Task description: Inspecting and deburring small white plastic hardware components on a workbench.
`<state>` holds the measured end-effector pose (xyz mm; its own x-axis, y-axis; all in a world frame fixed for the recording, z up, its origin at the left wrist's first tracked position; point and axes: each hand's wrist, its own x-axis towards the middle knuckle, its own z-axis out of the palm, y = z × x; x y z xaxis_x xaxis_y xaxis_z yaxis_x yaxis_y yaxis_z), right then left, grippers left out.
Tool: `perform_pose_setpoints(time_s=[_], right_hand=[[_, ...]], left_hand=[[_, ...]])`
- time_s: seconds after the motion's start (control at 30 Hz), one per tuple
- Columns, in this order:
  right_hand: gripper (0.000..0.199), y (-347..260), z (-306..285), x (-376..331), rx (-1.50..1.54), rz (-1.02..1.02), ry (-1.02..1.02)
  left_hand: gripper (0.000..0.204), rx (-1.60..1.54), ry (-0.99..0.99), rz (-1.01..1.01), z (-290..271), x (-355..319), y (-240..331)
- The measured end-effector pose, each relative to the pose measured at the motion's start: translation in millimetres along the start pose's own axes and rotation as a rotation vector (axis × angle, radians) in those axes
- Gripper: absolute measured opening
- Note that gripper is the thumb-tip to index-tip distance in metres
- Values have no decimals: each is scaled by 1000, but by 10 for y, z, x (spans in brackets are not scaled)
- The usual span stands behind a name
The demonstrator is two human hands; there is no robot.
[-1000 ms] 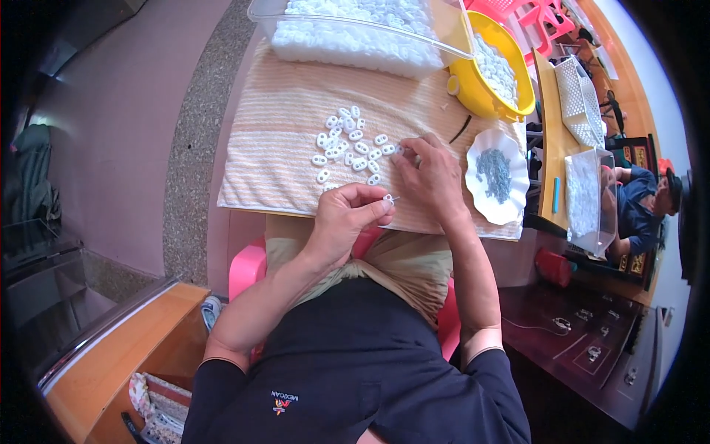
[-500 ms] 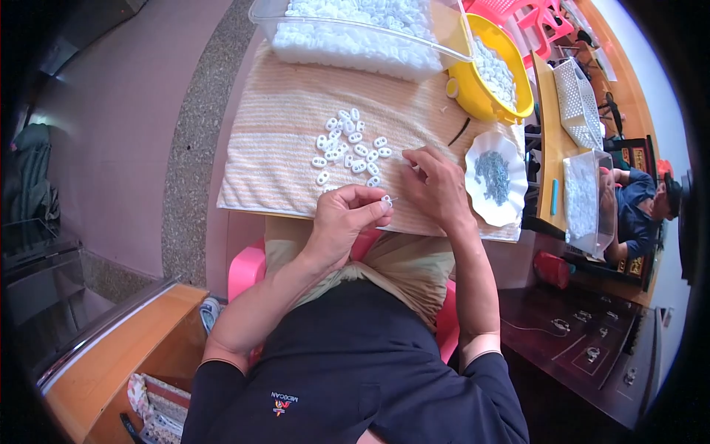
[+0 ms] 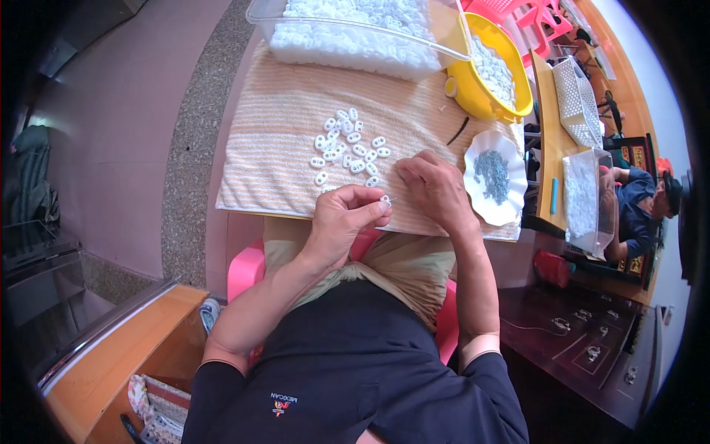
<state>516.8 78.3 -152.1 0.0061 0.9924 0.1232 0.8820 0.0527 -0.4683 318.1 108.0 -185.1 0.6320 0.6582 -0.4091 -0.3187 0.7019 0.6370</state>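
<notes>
**A:** ok going left to right, what've we got?

**B:** Stripy cloth (image 3: 251, 159) first. Big clear bin (image 3: 355, 59) at its far edge, loaded with white bits. Closer in there's a loose pile (image 3: 359, 149) of little white oval pieces, mostly with two dark holes showing.

**A:** and the hands?

**B:** Left hand (image 3: 344, 222) is just below the pile, near edge of the cloth. Its grip is clamped on one white piece (image 3: 385, 201), thumb against fingers, and a thin pin (image 3: 393, 198) pokes out to the right.

**A:** right one doing anything?

**B:** Right hand (image 3: 438, 191) is palm down over the cloth, right of that piece and apart from it, fingers bent. Can't tell if that grip is together or pinching something, fingertips are too hidden.

**A:** further right?

**B:** Thin black strip (image 3: 459, 131) on the cloth, then a yellow basin (image 3: 470, 92) of white pieces up top, and nearer, a wavy white dish (image 3: 494, 214) with a heap of grey bits (image 3: 491, 176). Past that, a side bench (image 3: 546, 177) with a blue stick (image 3: 555, 196), a white basket (image 3: 580, 111) and another bin (image 3: 608, 214), and a person (image 3: 640, 211) in dark blue right behind it.
</notes>
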Motion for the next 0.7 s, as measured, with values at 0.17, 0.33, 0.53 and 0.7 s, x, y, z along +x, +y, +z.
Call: perform_pose_setpoints(time_s=[0.17, 0.33, 0.53, 0.7], right_hand=[[19, 10, 6, -57, 210, 131, 43], [20, -3, -6, -88, 299, 147, 71], [18, 28, 45, -222, 537, 274, 51], [22, 4, 50, -260, 860, 414, 12]], left_hand=[[17, -1, 8, 1, 7, -14, 7], [17, 3, 13, 1, 9, -14, 12], [16, -8, 10, 4, 1, 1, -10], [15, -4, 13, 2, 2, 0, -18]])
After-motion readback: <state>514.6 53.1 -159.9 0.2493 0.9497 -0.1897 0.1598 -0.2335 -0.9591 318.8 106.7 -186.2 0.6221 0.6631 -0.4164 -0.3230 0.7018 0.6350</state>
